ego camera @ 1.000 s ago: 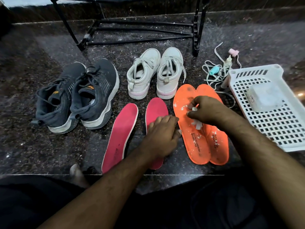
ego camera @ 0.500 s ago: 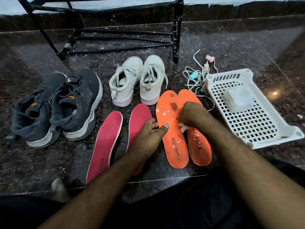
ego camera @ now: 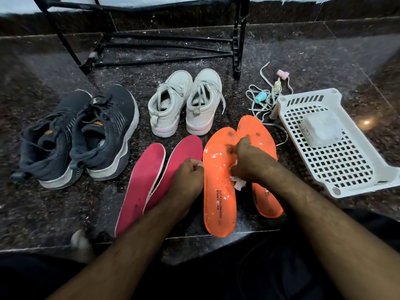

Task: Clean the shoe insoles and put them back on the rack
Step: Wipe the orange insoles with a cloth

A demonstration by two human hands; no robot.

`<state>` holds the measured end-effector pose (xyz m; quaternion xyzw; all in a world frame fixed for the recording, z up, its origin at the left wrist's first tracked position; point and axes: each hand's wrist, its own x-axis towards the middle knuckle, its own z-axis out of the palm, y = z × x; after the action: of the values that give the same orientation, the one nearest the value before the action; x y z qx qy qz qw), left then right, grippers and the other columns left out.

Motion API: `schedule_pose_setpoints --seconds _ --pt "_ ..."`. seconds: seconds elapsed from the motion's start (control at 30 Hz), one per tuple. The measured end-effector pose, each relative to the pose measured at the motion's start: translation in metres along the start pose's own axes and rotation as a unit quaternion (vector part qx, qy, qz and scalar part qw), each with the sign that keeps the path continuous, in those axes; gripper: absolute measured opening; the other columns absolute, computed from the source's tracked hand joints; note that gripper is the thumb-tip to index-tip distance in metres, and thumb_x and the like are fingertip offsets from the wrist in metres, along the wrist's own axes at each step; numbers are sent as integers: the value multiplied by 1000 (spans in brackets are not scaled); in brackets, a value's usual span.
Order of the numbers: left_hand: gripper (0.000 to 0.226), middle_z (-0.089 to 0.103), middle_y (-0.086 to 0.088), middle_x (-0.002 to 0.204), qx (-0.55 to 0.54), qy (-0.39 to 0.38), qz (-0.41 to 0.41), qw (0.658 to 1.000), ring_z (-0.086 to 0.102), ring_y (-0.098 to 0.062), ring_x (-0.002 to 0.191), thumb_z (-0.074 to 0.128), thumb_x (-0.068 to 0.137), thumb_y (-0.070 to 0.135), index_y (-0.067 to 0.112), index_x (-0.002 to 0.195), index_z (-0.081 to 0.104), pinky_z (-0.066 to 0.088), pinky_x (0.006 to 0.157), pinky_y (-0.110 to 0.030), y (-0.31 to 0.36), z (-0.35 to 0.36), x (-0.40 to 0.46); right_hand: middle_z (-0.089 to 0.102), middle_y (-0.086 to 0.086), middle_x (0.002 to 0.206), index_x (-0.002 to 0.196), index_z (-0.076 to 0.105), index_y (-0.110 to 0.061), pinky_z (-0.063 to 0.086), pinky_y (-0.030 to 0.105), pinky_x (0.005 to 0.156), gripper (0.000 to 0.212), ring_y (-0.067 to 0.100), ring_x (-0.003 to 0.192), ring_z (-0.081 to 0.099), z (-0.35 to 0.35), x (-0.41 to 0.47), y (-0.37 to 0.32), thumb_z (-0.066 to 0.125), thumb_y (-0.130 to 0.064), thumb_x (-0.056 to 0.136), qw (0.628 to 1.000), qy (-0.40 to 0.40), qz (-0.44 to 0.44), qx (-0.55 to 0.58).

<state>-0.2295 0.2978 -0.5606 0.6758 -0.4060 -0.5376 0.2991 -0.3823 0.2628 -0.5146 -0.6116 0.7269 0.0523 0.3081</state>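
Left hand [ego camera: 187, 179] fisted (knuckles up), right hand [ego camera: 252, 162] clenched

Speckled orange insoles [ego camera: 219, 191], flat, side-by-side

Home entryway: shoe rack [ego camera: 164, 50], sneakers [ego camera: 184, 102].

**Dim indoor scene, wide-angle view**

Low, cool light; the polished stone floor [ego camera: 54, 213] shows one small warm glare spot at right, beyond the white basket [ego camera: 337, 187]. Soft shadows lie under the orange insoles [ego camera: 218, 191]. Straight lines of the rack [ego camera: 238, 40] bow near the edges; the periphery smears, and the bottom falls into near-black
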Motion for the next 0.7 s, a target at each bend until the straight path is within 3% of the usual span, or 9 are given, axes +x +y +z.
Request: schedule_pose_setpoints --seconds 0.07,0.13,0.27,0.3,0.43,0.57,0.7 --pt "18 68 0 79 -25 3 0 1000 60 -20 76 53 96 35 19 90 60 52 73 -36 4 1 -3 63 16 123 129 35 -7 50 43 94 54 32 114 61 -5 -11 4 66 -16 86 1000 13 -17 -4" --pt "25 66 -3 80 -67 -12 -6 998 58 -18 76 53 102 38 18 88 56 48 70 -33 5 2 -2 62 15 122 131 35 -5 49 42 93 58 33 114 60 -9 -23 6 68 -20 86 999 25 -34 -8" --pt "66 72 -15 115 -188 -45 -13 981 69 -28 104 57 88 70 13 120 64 54 95 -54 14 4 -6 64 16 116 127 34 -5 49 44 92 56 35 109 62 -14 -38 3 67 -25 87 997 45 -67 2" --pt "66 72 -16 116 -227 -58 -19 972 70 -32 105 52 91 70 14 123 65 54 95 -57 21 3 -10 65 16 113 123 35 -7 49 44 90 51 35 107 62 -15 -40 1 67 -25 87 996 48 -74 11" --pt "64 76 -17 97 -312 -148 -51 937 73 -28 73 28 104 57 10 116 69 61 63 -38 28 -4 -14 63 8 100 115 37 -11 44 35 79 43 31 101 62 -17 -42 -6 68 -24 87 992 41 -105 50" --pt "82 72 -21 111 -366 -166 -54 914 71 -33 80 19 99 69 8 129 65 60 69 -43 29 -14 -12 53 0 90 112 38 -13 36 31 72 41 28 94 60 -15 -44 -10 70 -21 88 987 40 -134 81" --pt "93 71 -20 109 -393 -201 -47 896 69 -33 86 19 93 78 7 115 73 58 74 -41 34 -23 -13 52 -8 79 105 39 -18 32 27 68 39 15 77 51 -10 -44 -12 73 -22 86 976 4 -180 119"
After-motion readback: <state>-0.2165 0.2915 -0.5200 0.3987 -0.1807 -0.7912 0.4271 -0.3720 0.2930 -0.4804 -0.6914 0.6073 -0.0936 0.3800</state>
